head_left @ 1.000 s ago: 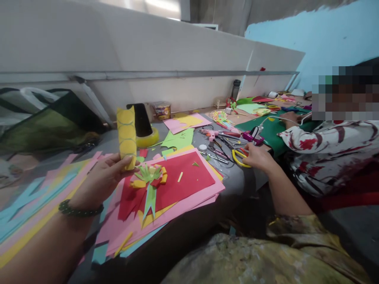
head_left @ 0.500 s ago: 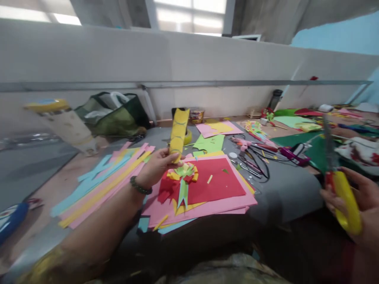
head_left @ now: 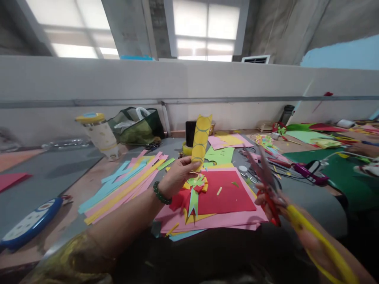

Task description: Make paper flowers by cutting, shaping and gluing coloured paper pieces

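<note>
My left hand pinches the lower end of a yellow paper strip marked with a column of drawn circles, held upright. My right hand grips scissors with red and yellow handles, their blades parted and pointing up; hand and scissors are somewhat blurred. Under the strip, a paper rosette with green, yellow and red loops and a forked tail lies on a red sheet. Pink, yellow and blue sheets are stacked beneath it.
Coloured strips lie at left, near a tumbler and a green bag. A blue-edged object lies front left. Cables and a purple tool lie right. Another person's hand shows at far right.
The view has tilted up and turned left. My right hand has brought the scissors closer to the strip, and their blades now stand apart. My left hand still holds the strip.
</note>
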`<state>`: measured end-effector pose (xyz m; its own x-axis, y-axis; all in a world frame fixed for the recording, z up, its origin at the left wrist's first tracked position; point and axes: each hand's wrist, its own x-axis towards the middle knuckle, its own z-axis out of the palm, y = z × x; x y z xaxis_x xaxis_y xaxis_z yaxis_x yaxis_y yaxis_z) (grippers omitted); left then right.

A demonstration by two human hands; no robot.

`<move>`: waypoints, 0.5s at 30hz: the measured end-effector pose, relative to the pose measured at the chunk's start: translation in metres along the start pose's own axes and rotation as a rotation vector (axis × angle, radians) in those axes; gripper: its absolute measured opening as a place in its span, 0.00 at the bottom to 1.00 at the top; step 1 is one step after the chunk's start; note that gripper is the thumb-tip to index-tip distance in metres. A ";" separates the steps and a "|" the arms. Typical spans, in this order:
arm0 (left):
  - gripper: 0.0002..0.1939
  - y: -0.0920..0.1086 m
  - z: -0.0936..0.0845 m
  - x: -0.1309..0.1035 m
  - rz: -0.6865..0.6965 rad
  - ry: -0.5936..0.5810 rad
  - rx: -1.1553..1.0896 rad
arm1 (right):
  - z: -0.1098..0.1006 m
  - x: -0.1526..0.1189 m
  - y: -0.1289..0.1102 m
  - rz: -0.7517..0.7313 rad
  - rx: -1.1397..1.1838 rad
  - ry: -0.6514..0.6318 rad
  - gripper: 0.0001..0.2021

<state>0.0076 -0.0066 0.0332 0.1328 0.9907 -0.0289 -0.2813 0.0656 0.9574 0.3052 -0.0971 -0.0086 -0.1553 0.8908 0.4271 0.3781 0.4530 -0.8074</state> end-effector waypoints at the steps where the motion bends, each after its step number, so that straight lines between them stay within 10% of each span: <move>1: 0.19 0.002 0.007 0.000 0.009 -0.023 0.009 | 0.001 -0.002 -0.001 -0.012 -0.014 -0.048 0.36; 15: 0.23 -0.015 0.064 0.009 0.032 -0.267 0.061 | 0.027 -0.012 -0.015 -0.034 -0.063 -0.058 0.40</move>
<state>0.0740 -0.0067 0.0371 0.3731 0.9251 0.0711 -0.2327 0.0191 0.9724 0.2768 -0.1133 -0.0129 -0.2208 0.8765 0.4277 0.4280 0.4811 -0.7651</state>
